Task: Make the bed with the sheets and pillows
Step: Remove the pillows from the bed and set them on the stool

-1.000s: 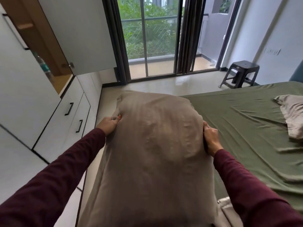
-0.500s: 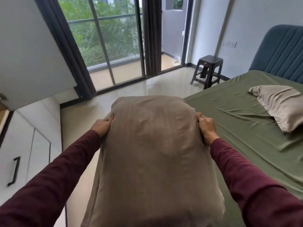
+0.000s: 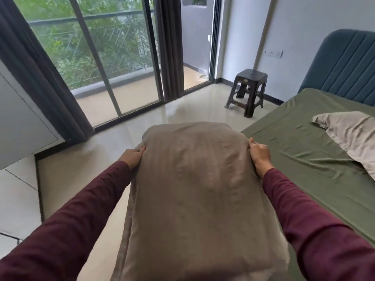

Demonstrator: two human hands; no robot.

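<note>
The left hand (image 3: 133, 159) grips the pillow (image 3: 194, 191) at its 9 o'clock edge, fingers curled into the cloth near the far corner; the right hand (image 3: 260, 157) grips the 3 o'clock edge the same way, thumb on top and fingers tucked under. Both hands are clenched on the fabric, one each side, which keeps the pillow level and lengthwise in front of the body, held in the air with its near end toward the chest and its far end at 12 o'clock. A grip at the two far corners looks chosen so the weight hangs evenly and the case stays drawn smooth over the filling. The pillow is over the floor (image 3: 142, 126) just beside the bed (image 3: 304, 159), not yet on it. The bed lies at 3 o'clock, its green sheet (image 3: 284, 126) already spread, with some creases. A second pillow (image 3: 349, 134) lies on the sheet at about 2 o'clock, near the blue headboard (image 3: 345, 65), so the carried one probably belongs beside it at the head. A dark stool (image 3: 248, 88) stands on the floor at 1 o'clock, apart from the bed. Glass doors (image 3: 113, 57) and curtains (image 3: 170, 47) fill 11 to 12 o'clock.
</note>
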